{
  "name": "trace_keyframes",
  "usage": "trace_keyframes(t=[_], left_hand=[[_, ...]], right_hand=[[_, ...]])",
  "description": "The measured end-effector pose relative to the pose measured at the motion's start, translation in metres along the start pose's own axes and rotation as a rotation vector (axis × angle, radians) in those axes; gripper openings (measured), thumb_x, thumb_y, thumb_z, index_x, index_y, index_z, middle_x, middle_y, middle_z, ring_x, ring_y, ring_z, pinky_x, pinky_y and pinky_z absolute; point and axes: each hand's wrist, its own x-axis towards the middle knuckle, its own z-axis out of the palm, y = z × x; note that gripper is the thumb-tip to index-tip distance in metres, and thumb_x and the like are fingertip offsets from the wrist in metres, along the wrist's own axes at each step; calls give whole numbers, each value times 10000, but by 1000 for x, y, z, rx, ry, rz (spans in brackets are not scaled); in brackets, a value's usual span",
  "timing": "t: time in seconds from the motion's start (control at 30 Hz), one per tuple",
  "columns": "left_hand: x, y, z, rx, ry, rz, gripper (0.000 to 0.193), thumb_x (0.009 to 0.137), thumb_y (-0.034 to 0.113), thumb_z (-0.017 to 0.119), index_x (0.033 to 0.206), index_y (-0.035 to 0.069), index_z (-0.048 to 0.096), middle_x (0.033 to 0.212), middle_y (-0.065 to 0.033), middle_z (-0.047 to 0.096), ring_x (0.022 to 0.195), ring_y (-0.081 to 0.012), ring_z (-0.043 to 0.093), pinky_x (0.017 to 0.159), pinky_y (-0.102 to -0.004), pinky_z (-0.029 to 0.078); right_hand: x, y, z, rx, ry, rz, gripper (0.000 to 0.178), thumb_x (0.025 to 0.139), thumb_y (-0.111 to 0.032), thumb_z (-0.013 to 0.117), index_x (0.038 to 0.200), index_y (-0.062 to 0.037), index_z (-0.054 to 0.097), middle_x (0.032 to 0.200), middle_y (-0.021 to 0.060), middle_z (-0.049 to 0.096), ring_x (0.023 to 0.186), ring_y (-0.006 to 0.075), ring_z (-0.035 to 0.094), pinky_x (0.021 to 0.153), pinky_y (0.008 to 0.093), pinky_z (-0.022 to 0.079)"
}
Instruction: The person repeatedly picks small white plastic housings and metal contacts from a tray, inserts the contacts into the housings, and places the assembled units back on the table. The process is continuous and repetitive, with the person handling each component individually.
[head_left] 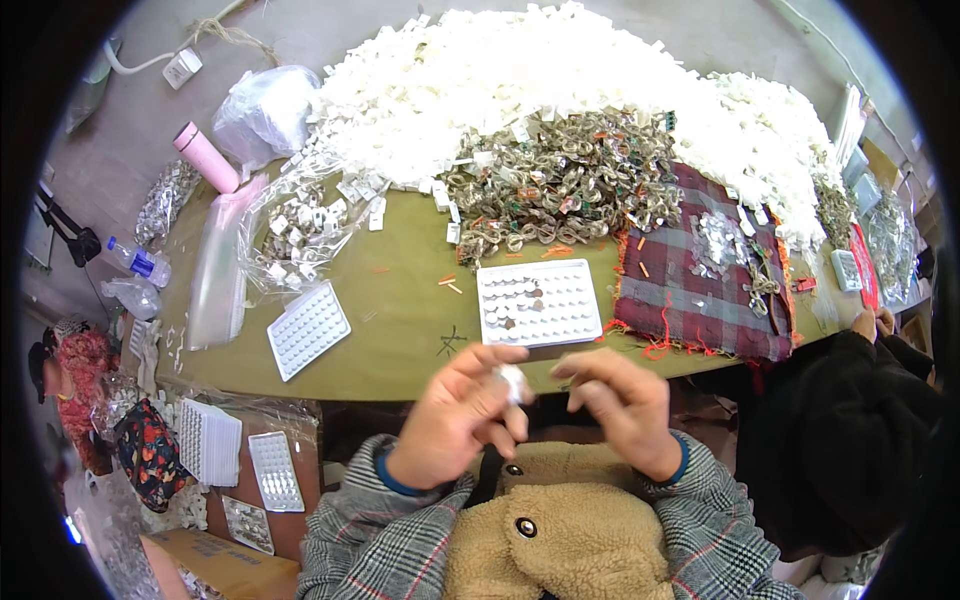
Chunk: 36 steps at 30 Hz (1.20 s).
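Pink bottle over on the left of the green surface, then a white tray; left hand has its grip clamped on a small white piece, just off the near edge; second tray lies beyond; right hand's just beside, thumb and fingers apart; plaid cloth further right

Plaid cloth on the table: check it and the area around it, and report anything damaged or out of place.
The plaid cloth looks frayed: loose red threads straggle from its near edge instead of a neat hem. Small orange strips also lie scattered on the green tabletop.
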Motion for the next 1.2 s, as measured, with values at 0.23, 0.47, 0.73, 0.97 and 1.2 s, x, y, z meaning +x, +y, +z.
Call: trace_keyframes(t=[0.23, 0.47, 0.73, 0.97, 1.2], left_hand=[[84, 92, -51, 837, 349, 314, 196, 919, 107, 648, 1065, -22, 626, 888, -61, 652, 736, -127, 654, 556, -250, 551], [152, 87, -87, 1186, 564, 238, 305, 881, 146, 711, 1083, -65, 626, 838, -80, 662, 673, -125, 635, 519, -245, 534], [163, 93, -88, 1227, 539, 187, 238, 842, 105, 710, 988, -67, 632, 796, -90, 658, 640, -125, 631, 496, -253, 540], [149, 100, -91, 974, 617, 268, 160, 819, 90, 667, 893, -47, 629, 809, -83, 664, 631, -121, 628, 499, -252, 539], [112, 109, -78, 337, 423, 254, 206, 876, 65, 593, 1063, -18, 609, 886, -120, 681, 654, -97, 616, 505, -213, 527]], right_hand=[[17, 12, -27, 1180, 28, 199, 604, 1067, -389, 289, 1483, 49, 287, 1464, 245, 425, 1307, 329, 475, 1080, 416, 394], [9, 22, -40, 1354, -29, 150, 765, 1026, -570, 221, 1545, -20, 107, 1576, 201, 256, 1423, 326, 331, 1143, 428, 315], [6, 32, -44, 1358, -51, 74, 785, 1012, -574, 302, 1545, -25, 128, 1589, 213, 212, 1449, 328, 280, 1158, 444, 294], [2, 33, -44, 1550, -72, 40, 849, 976, -630, 344, 1545, -30, 149, 1604, 204, 167, 1469, 321, 234, 1172, 457, 269], [6, 35, -36, 1754, -151, -31, 901, 954, -672, 336, 1543, -23, 123, 1606, 179, 170, 1449, 322, 278, 1118, 488, 365]])
